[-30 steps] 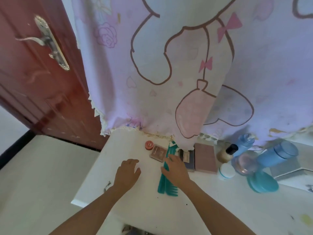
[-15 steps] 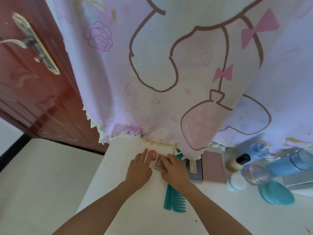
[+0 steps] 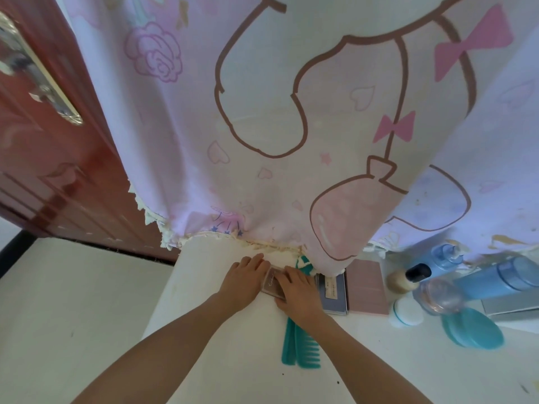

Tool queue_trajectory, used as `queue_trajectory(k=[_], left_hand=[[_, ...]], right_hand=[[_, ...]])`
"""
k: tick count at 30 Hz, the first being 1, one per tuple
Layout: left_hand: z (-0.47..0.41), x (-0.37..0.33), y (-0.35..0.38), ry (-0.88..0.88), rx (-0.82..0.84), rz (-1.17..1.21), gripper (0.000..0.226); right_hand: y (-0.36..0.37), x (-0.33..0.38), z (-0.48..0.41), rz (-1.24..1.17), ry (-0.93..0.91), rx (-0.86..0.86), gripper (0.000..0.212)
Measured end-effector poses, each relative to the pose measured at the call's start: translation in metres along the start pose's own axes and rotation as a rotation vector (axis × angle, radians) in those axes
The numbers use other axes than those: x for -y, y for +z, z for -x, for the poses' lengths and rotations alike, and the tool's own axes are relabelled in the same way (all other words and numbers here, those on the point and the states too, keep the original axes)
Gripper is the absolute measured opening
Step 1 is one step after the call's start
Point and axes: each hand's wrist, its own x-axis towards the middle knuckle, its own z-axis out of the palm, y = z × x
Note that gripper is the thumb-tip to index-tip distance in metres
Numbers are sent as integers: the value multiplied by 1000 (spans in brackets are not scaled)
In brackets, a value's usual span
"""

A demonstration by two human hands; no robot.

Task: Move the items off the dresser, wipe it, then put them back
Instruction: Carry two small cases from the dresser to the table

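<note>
On the white dresser top (image 3: pixel 221 354), my left hand (image 3: pixel 243 279) and my right hand (image 3: pixel 297 290) meet at the back edge, under the hanging cloth. A small brown-pink compact case (image 3: pixel 271 282) lies between them. My right hand's fingers lie over it and the thumb is at its near edge. My left hand's fingers curl down beside the case and cover the spot where a small red tin stood; the tin is hidden. Two teal combs (image 3: pixel 302 348) lie under my right wrist.
Right of my hands are a grey-blue palette (image 3: pixel 332 290), a pink palette (image 3: pixel 369 284), a black-capped bottle (image 3: pixel 407 277), a white jar (image 3: pixel 407 312), a glass jar (image 3: pixel 440 295), blue bottles (image 3: pixel 501 277) and a teal lid (image 3: pixel 472 328). A pink printed cloth (image 3: pixel 291 126) overhangs the back edge. A red door (image 3: pixel 43 147) stands left.
Both hands moved from the combs toward the back edge. The left hand now covers the red tin and the right hand has closed over the compact case. My view moved closer.
</note>
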Motion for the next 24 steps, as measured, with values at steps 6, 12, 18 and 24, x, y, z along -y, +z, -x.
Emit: queue_trajectory(k=[6, 12, 18, 24], left_hand=[[9, 5, 3, -62, -124, 66, 57], [42, 9, -11, -181, -205, 71, 65], [110, 19, -37, -429, -306, 39, 55], [232, 16, -54, -879, -375, -27, 45]], right_hand=[[-7, -1, -1, 19, 6, 52, 58], [-12, 4, -1, 60, -69, 84, 63], [-9, 47, -5, 37, -268, 103, 65], [12, 136, -2, -26, -634, 95, 61]])
